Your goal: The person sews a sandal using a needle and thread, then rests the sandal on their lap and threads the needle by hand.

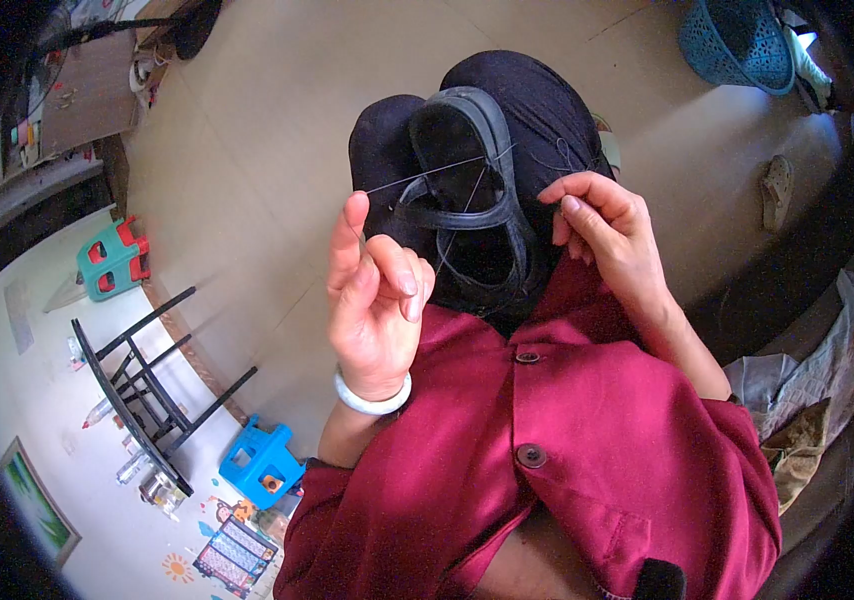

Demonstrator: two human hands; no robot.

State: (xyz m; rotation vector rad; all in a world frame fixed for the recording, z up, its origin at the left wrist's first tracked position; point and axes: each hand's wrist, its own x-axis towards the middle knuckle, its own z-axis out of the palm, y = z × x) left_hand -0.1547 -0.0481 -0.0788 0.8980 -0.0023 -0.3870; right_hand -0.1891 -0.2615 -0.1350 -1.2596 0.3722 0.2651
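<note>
A dark rubber clog (507,190) with a strap rests across my lap, its opening facing up. From it a thin thread (422,175) runs taut to the raised index finger of my left hand (377,290). The other fingers of that hand are curled in, and the thread passes down toward them. On the other side of the clog, my right hand (607,230) has thumb and index finger pinched together. What sits between those fingertips is too small to make out. Fine dark loops of thread (565,158) lie just above them.
Beneath the clog are my dark trousers (377,130). A blue basket (732,45) and a pale clog (776,193) are on the floor at right. To the left stand a green stool (107,262), a black-legged table (142,385) and a blue stool (259,462).
</note>
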